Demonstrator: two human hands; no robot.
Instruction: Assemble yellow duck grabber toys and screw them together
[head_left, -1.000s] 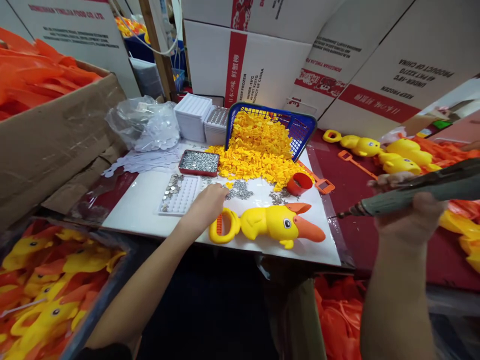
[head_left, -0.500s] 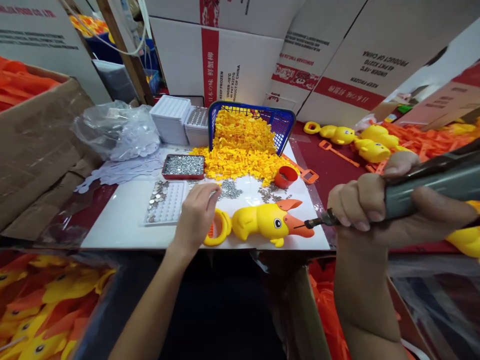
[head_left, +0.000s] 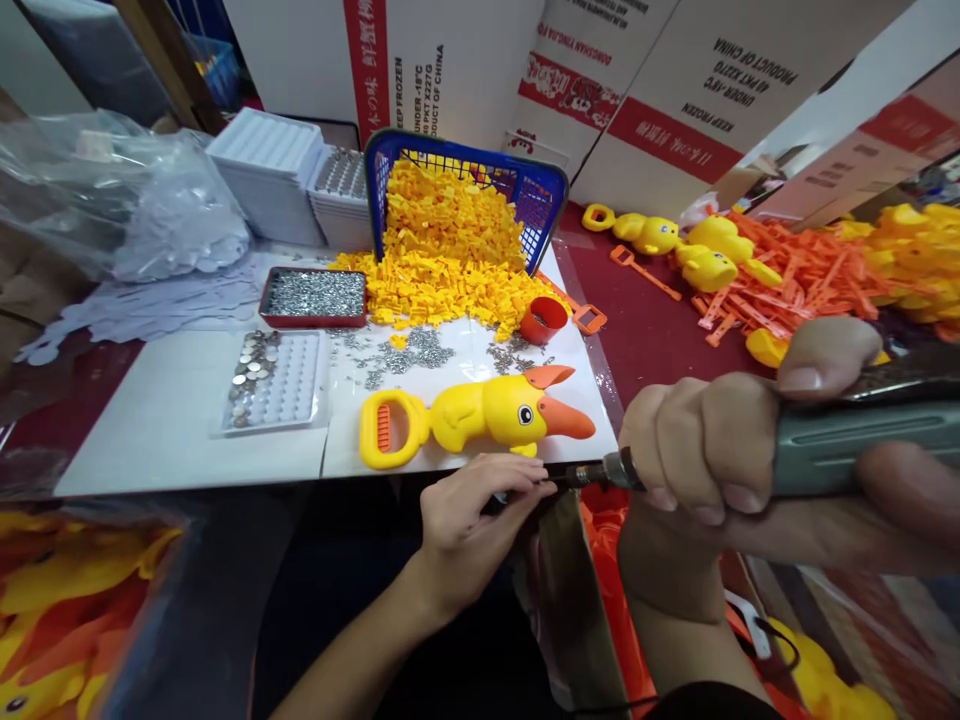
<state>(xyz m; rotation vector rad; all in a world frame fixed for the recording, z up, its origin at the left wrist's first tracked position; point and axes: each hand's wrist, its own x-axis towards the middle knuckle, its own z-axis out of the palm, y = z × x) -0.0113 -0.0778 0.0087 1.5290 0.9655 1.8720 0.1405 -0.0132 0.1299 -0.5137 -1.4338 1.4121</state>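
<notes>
My right hand (head_left: 720,450) is wrapped round a grey-green electric screwdriver (head_left: 862,445), its bit pointing left. At the bit's tip, in front of the table edge, my left hand (head_left: 480,510) is closed in a pinch; whatever lies between the fingertips is too small to make out. Just beyond them a yellow duck-headed toy (head_left: 480,415) with an orange beak and a loop handle lies on its side on the white sheet (head_left: 165,430). Small silver metal pieces (head_left: 420,350) are scattered behind it.
Behind stands a tipped blue basket (head_left: 465,150) spilling yellow parts (head_left: 450,290). Near it are a red cup (head_left: 544,320), a red tray of metal pieces (head_left: 315,295) and a white tray with silver discs (head_left: 274,380). Orange parts (head_left: 802,270) pile up at right; boxes of toys sit below.
My left hand has moved from beside the toy's handle, near the metal pieces, rightward and down to the screwdriver's tip. The screwdriver's bit has drawn away from the beak. The view has shifted.
</notes>
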